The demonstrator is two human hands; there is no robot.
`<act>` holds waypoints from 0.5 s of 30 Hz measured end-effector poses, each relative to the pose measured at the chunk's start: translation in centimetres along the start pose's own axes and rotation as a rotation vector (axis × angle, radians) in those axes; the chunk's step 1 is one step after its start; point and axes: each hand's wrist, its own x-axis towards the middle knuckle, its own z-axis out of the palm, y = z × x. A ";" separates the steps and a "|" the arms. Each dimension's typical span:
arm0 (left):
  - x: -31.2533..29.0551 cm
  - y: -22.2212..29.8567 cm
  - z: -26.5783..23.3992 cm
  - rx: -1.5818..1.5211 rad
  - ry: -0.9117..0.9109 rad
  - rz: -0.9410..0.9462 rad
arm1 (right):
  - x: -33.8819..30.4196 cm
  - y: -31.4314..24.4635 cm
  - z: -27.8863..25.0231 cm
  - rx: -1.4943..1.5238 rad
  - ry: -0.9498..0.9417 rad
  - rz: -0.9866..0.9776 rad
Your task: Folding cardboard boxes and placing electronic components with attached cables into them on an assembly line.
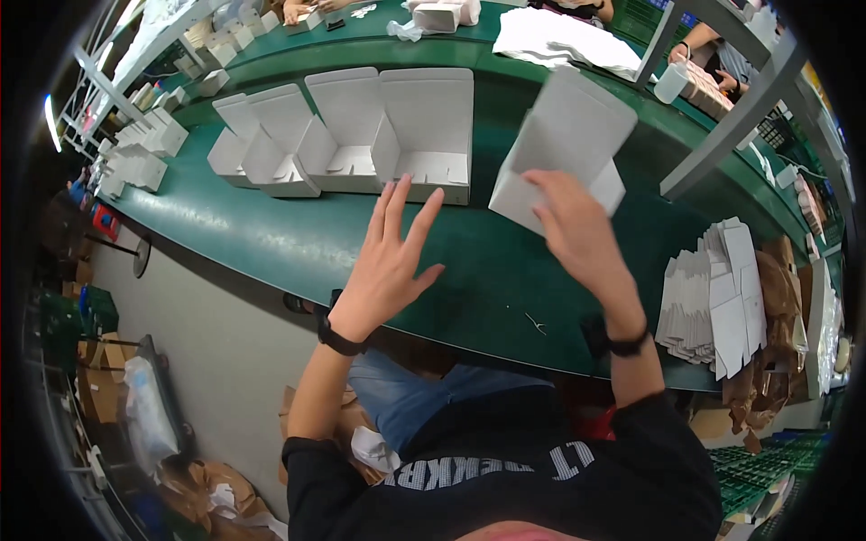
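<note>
My right hand (579, 236) has its fingers and thumb on the near wall of a white cardboard box (582, 117), gripping it. That box stands tilted on the green bench with its lid raised, and it is slightly blurred. My left hand (390, 261) is open with fingers spread and holds nothing. Its fingertips reach the front edge of the nearest box (431, 108) in a row of open white boxes. Their lids stand up at the back, and small slotted flaps show inside. The insides of the right-hand box are partly hidden by my hand.
A stack of flat white carton blanks (713, 298) lies at the right beside crumpled brown paper (778, 316). A grey metal post (722, 113) rises at the back right. Smaller white boxes (149, 135) stand at the far left. Other people work across the bench (316, 234).
</note>
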 end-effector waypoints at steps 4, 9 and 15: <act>2.8 0.6 3.6 -0.134 -0.114 0.084 | 2.8 6.5 9.0 -0.287 -0.072 -0.095; 3.1 2.6 4.7 -0.142 -0.125 0.055 | 3.1 2.6 6.5 -0.328 0.345 -0.354; -0.9 3.9 3.4 -0.371 -0.384 0.008 | -12.0 9.8 -17.2 -0.429 -0.066 0.338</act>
